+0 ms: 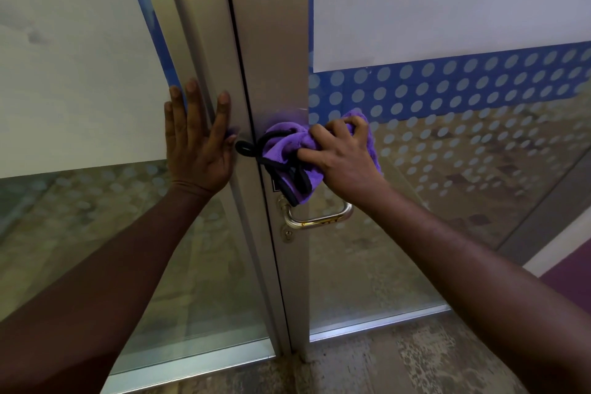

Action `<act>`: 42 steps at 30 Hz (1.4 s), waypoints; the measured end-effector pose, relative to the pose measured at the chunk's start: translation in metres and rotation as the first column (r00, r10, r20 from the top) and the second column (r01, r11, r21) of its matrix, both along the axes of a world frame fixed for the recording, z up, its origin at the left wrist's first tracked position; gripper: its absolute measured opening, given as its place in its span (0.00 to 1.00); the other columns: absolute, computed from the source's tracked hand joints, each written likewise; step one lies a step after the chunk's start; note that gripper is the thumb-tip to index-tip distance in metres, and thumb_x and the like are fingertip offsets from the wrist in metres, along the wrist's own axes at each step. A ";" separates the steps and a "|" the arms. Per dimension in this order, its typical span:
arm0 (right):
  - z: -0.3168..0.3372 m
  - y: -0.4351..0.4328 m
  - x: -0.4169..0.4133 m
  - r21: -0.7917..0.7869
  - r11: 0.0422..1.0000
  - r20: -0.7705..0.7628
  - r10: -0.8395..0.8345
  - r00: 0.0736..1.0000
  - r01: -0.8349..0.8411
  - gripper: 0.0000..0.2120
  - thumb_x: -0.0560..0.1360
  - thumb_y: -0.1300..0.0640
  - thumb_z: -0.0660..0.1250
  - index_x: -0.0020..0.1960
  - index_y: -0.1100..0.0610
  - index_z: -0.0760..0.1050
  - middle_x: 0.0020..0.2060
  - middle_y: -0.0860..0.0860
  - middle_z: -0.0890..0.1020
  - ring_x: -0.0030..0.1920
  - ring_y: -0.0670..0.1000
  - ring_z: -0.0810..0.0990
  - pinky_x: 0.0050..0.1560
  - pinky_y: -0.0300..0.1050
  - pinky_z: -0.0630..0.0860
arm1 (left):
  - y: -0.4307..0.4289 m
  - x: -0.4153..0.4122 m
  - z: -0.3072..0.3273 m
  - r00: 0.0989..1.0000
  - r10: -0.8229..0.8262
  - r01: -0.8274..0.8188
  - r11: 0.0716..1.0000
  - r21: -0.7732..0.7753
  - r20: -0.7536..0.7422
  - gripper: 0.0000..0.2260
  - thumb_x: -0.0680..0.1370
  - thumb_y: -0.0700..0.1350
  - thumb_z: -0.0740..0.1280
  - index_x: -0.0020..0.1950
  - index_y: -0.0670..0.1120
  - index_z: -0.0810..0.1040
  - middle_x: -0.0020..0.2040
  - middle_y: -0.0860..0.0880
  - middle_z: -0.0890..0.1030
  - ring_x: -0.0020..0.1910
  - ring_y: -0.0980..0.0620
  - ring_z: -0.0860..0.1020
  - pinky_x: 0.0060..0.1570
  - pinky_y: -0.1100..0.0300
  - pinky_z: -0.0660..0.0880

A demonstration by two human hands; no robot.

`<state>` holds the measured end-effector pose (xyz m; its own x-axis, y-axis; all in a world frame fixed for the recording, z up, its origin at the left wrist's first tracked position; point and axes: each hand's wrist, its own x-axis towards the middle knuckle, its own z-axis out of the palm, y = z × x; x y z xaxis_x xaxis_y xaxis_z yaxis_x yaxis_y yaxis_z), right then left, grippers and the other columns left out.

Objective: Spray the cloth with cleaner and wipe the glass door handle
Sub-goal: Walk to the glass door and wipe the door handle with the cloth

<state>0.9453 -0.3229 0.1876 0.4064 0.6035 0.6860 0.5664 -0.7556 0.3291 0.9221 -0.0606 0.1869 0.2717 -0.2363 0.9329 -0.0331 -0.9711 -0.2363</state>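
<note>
While the left hand [196,144] lies flat, fingers spread, on the door frame [271,73], the right hand [342,153] fingers clamp a purple cloth [287,150] above the handle [319,217].

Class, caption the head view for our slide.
Right hand presses cloth on frame above handle; left hand braces.

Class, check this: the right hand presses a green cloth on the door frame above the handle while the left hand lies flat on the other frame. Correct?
Not quite. The head view shows the cloth in the right hand is purple, not green. The rest holds: it sits above the handle, and the left hand lies flat.
</note>
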 end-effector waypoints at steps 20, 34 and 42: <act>-0.016 -0.020 -0.014 -0.346 0.930 -0.218 0.045 0.975 -0.120 0.19 0.69 0.56 0.70 0.58 0.44 0.75 0.52 0.50 0.76 0.54 0.57 0.74 0.60 0.60 0.61 | 0.004 0.002 -0.002 1.000 -0.003 0.003 1.000 -0.016 -0.011 0.26 0.81 0.49 0.57 0.77 0.45 0.57 0.77 0.34 0.53 0.77 0.41 0.44 0.75 0.43 0.51; -0.041 -0.071 -0.023 0.195 0.974 -0.477 -0.006 0.879 0.112 0.17 0.72 0.50 0.57 0.59 0.47 0.73 0.58 0.53 0.75 0.56 0.57 0.73 0.61 0.57 0.60 | 0.001 0.000 0.000 1.000 -0.010 0.010 1.000 -0.010 -0.003 0.25 0.81 0.49 0.58 0.77 0.43 0.58 0.70 0.30 0.64 0.76 0.39 0.50 0.74 0.41 0.54; -0.075 -0.084 -0.025 0.373 0.900 -0.702 0.114 0.703 0.227 0.20 0.70 0.52 0.69 0.58 0.42 0.66 0.60 0.50 0.71 0.59 0.54 0.72 0.54 0.48 0.62 | 0.000 -0.001 0.000 1.000 -0.008 0.008 1.000 -0.025 0.006 0.25 0.81 0.49 0.59 0.76 0.43 0.60 0.70 0.29 0.65 0.77 0.42 0.44 0.74 0.42 0.53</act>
